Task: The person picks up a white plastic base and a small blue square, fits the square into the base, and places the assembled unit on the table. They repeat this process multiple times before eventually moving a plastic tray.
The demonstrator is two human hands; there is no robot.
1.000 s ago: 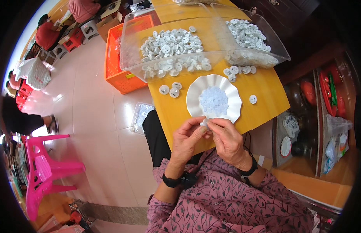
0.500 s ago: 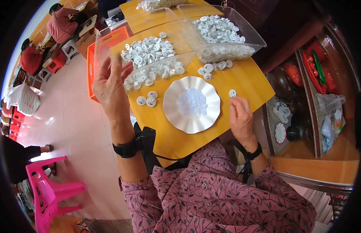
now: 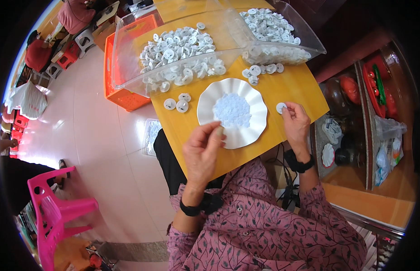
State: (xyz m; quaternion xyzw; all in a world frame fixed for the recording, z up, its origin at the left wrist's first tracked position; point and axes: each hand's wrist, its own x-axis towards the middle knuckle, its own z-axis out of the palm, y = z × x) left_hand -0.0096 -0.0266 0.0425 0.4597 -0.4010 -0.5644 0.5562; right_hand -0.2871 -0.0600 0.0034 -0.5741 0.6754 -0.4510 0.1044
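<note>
Between its thumb and fingers my right hand (image 3: 296, 123) grips a small white round plastic piece (image 3: 281, 107) with a dark mark, at the table's right side. My left hand (image 3: 201, 152) is over the near left rim of a white scalloped plate (image 3: 258, 131), thumb and index finger brought together. Whether anything tiny is in that pinch, I cannot make out. Thin pale flakes (image 3: 232, 109) are heaped in the plate's middle. Left of the plate lie three white round pieces (image 3: 182, 106); several more (image 3: 255, 71) sit beyond it.
Two clear plastic bins full of white pieces, a left bin (image 3: 187, 67) and a right bin (image 3: 282, 53), stand across the yellow table (image 3: 305, 90). An orange crate (image 3: 122, 95) is beside the table's left edge. Shelves (image 3: 361, 113) rise at right; a pink chair (image 3: 61, 207) stands at left.
My left hand has come down from beside the left bin to the plate's near rim, its fingers now pinched. My right hand stays at the table's right with the round piece. The view has shifted.
</note>
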